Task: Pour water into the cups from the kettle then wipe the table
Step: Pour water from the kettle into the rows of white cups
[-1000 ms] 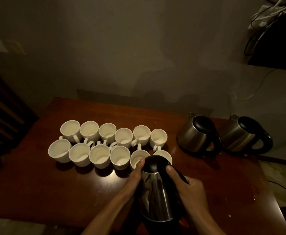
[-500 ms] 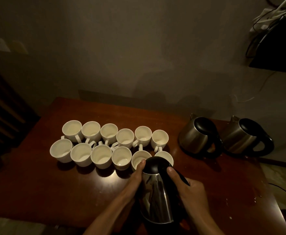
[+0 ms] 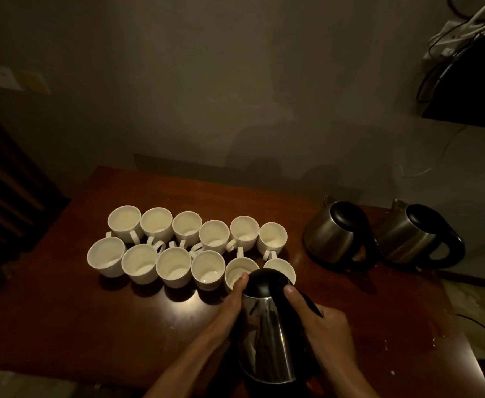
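One table [image 3: 63, 326] bears everything. Kettle [image 3: 267, 334], tilted over the near right cups [image 3: 281, 267], looks heavy, steel slick; its black handle [image 3: 307, 303] is the safe hold. Cups: light, breakable. Right hand [image 3: 324, 331] curls round that handle; left hand [image 3: 230, 308] presses flat on the side.

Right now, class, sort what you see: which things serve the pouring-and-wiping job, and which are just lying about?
In the job: held kettle, left hand, right hand, twelve white cups, table.
Lying about: two spare kettles at the right, cables on the wall.
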Demonstrator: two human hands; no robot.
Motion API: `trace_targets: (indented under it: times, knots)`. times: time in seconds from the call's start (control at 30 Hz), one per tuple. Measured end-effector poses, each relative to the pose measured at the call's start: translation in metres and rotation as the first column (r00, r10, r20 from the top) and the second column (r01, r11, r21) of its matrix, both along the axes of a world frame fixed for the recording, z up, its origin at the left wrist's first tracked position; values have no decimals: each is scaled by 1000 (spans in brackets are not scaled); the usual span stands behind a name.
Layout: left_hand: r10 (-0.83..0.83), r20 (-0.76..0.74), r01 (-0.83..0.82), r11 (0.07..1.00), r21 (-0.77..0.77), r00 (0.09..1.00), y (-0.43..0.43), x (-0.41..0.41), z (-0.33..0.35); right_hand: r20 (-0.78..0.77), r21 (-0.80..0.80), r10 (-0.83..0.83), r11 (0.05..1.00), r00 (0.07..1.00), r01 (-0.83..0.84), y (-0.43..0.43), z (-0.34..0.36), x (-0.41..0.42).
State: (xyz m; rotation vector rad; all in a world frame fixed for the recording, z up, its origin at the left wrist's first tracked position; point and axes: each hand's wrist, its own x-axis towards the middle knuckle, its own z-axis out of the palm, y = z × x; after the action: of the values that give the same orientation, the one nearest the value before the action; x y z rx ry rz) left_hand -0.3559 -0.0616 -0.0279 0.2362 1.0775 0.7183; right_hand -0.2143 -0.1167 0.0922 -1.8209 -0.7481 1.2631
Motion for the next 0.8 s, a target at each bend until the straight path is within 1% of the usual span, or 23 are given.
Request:
trace_targets:
  times: [0.1,0.27,0.4,0.5,0.57,0.63,0.73,0.8]
  knots:
    - [12,3,-12,1000,20,1000,2,0,-7,-6,2,10,1000,1000,-10,0,1,-1]
    - [11,54,-14,999,51,998,3,1,-12,6,-12,-1,1000,1000,1,-1,0,-1]
    - [12,38,-16,996,90,999,2,2,-14,14,-20,6,1000,1000,-6,0,0,0]
    - [0,11,-1,997,76,1000,3,2,-18,21,-31,10,999,1000,-9,0,0,0]
    - [-3,28,1,998,65,1000,2,0,-20,20,-40,11,999,1000,-10,0,-1,0]
    - [-38,-24,40,997,68,999,0,-3,-17,32,-49,15,999,999,-13,-1,-2,1]
    - [-47,-66,52,996,79,997,3,-5,-16,37,-48,8,999,999,-6,-2,-4,1]
    - [-81,-109,92,991,102,991,5,-6,-28,27,-45,12,999,1000,-11,-4,-4,1]
